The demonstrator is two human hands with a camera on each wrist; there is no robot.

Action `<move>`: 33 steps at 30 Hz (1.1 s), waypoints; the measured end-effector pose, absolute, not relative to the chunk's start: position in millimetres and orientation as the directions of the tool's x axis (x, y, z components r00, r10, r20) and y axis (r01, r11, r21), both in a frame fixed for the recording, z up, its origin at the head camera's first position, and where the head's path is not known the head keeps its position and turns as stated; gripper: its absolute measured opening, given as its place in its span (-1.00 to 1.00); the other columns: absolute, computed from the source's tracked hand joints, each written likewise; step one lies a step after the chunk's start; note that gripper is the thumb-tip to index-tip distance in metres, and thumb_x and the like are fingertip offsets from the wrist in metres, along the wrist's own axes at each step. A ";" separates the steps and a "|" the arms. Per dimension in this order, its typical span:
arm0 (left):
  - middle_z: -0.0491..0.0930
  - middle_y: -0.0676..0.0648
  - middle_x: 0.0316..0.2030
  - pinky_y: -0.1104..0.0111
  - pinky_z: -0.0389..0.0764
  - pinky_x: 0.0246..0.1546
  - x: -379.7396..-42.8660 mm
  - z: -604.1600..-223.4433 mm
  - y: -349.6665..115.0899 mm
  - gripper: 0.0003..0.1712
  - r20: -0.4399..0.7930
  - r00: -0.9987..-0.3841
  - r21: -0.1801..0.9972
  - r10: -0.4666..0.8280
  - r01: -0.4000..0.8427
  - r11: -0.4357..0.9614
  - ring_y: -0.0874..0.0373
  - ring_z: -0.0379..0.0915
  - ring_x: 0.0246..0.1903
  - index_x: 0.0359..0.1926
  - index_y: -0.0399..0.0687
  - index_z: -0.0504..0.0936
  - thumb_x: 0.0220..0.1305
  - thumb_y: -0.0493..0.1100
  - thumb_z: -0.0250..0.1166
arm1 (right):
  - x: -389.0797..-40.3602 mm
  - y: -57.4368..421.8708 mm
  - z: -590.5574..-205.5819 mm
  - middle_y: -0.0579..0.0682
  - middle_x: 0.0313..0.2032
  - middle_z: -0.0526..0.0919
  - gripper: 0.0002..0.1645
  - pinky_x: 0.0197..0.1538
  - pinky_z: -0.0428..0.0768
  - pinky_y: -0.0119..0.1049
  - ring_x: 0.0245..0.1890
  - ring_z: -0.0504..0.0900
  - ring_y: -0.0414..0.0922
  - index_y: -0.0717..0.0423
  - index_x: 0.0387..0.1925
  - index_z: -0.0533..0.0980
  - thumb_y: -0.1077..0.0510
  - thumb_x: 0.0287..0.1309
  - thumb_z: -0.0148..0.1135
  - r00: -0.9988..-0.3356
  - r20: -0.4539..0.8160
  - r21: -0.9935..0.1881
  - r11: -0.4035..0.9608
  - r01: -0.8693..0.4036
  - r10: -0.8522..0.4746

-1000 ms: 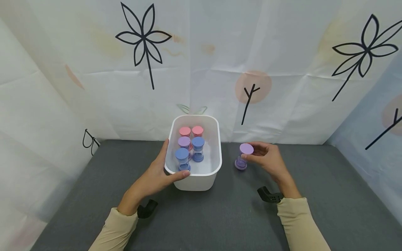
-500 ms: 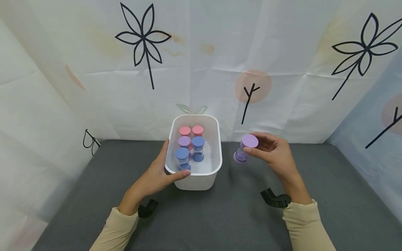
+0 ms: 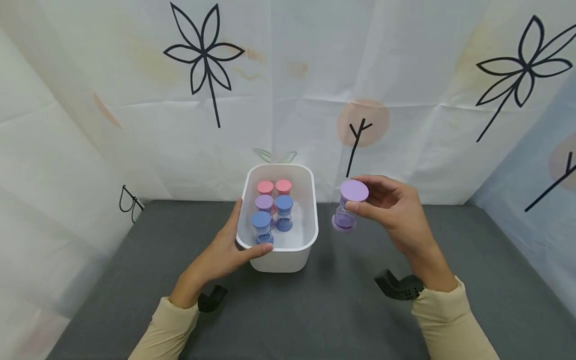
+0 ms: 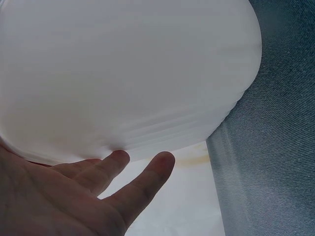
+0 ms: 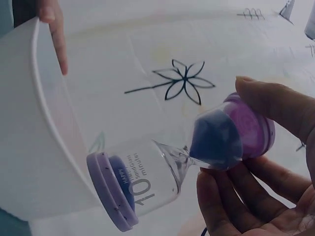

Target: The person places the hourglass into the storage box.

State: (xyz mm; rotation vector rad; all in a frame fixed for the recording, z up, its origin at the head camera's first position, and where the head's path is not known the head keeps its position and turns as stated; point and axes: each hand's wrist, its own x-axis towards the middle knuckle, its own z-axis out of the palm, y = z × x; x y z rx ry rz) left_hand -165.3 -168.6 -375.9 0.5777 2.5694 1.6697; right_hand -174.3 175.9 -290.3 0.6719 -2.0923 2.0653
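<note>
My right hand point(image 3: 400, 215) holds a purple-capped hourglass point(image 3: 353, 190) above the table, right of a white plastic bin point(image 3: 281, 261). The right wrist view has thumb and fingers around one end of this hourglass point(image 5: 215, 140), with "10 minutes" printed on its glass. My left hand point(image 3: 225, 255) grips the bin's near left corner, thumb over the front rim, fingers along the outer left wall. Inside stand two blue hourglasses point(image 3: 261, 220), a purple hourglass point(image 3: 264, 202) and pink-capped ones point(image 3: 283, 187) farther back. The left wrist view shows fingers point(image 4: 142, 189) against the bin's outside.
A dark grey table point(image 3: 288, 320) lies under the bin. Behind it hangs a white cloth point(image 3: 306, 85) with plant drawings, and further cloth walls close in at left and right. A black strap mount point(image 3: 398, 286) sits at each wrist.
My right hand has lifted the purple hourglass from low at the table, up and away from it. The left hand and the bin have stayed put.
</note>
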 end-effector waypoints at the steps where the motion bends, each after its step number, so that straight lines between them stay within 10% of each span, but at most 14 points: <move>1: 0.08 0.06 0.51 -0.09 0.52 0.13 -165.4 -375.8 -168.7 0.34 0.178 -0.931 0.887 0.318 0.292 0.358 0.02 0.29 0.32 0.58 0.59 -0.31 0.12 0.12 0.56 | -174.6 173.6 -287.1 0.11 -0.04 0.65 -0.48 -0.04 0.63 -0.35 -0.12 0.66 -0.06 0.32 0.11 0.59 0.47 0.07 0.45 -0.893 0.391 -0.919 -0.031 -0.394 -0.225; 33: 0.16 -0.06 0.47 -0.09 0.52 0.13 -164.4 -376.1 -169.2 0.34 0.170 -0.925 0.894 0.341 0.290 0.341 -0.08 0.39 0.27 0.60 0.45 -0.35 0.18 0.09 0.52 | -218.6 75.8 -297.3 0.09 -0.11 0.72 -0.41 0.01 0.65 -0.19 -0.14 0.72 -0.01 0.30 0.04 0.62 0.26 -0.08 0.62 -0.850 0.235 -0.882 0.265 -0.391 -0.472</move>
